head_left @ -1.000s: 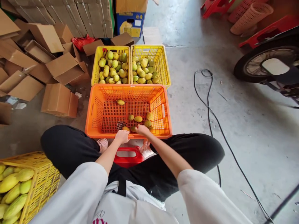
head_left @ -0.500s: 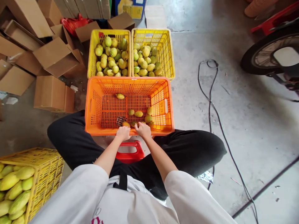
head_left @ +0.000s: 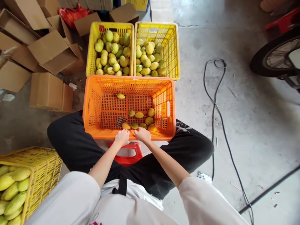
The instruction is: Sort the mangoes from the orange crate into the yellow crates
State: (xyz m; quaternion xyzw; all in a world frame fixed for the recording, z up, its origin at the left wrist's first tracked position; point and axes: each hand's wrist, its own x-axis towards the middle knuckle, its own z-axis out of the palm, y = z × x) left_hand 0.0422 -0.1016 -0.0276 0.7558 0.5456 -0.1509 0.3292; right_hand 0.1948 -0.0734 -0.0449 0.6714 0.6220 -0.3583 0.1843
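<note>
An orange plastic crate (head_left: 127, 82) stands between my knees. My left hand (head_left: 122, 137) is closed over the middle of its near rim. Close beside it, my right hand (head_left: 142, 135) also grips that rim, fingers curled over the edge. Several small yellow-green papayas (head_left: 139, 115) lie on the crate floor, mostly towards the near right. One papaya (head_left: 120, 96) lies apart at the back left. A dark, crumpled mesh-like piece (head_left: 121, 121) is near the front, left of centre.
Two yellow crates (head_left: 179, 51) holding papayas stand against the orange crate's far side. Another yellow crate (head_left: 47, 168) of papayas is at lower left. Cardboard boxes (head_left: 47, 90) pile up on the left. A red stool (head_left: 127, 160) lies below my hands; a black cable (head_left: 221, 115) and motorbike wheel (head_left: 269, 59) are right.
My right hand was over the near rim with its arm swung further right; now it rests on the rim closer to my left hand. My view has tilted downward.
</note>
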